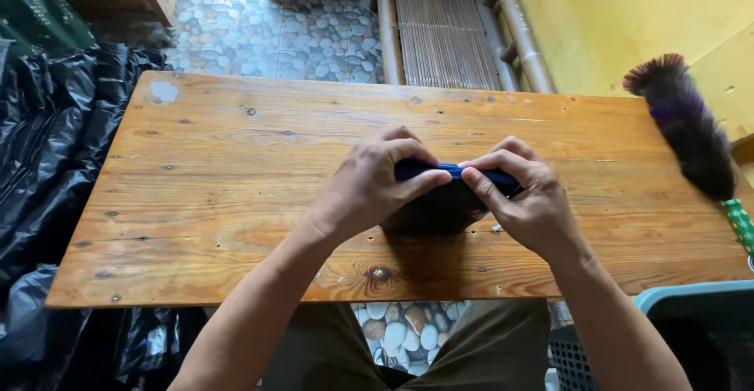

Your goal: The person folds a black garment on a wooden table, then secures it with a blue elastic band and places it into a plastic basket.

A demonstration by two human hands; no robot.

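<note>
At frame centre, the left hand (369,187) and right hand (525,199) pinch a dark blue folded cloth (440,202) between them. It rests on a wooden table (220,195).

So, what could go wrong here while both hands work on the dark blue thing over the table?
The feather duster lies at the table's right end, partly over the edge; a bump from the right hand could knock it off. The dark blue item is pinched only at its top by both hands, left hand too, so it might slip.

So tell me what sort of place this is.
Probably a home's informal room or porch: a worn wooden table on a pebble-patterned floor, a bamboo bench beyond, and a feather duster on the table.
</note>
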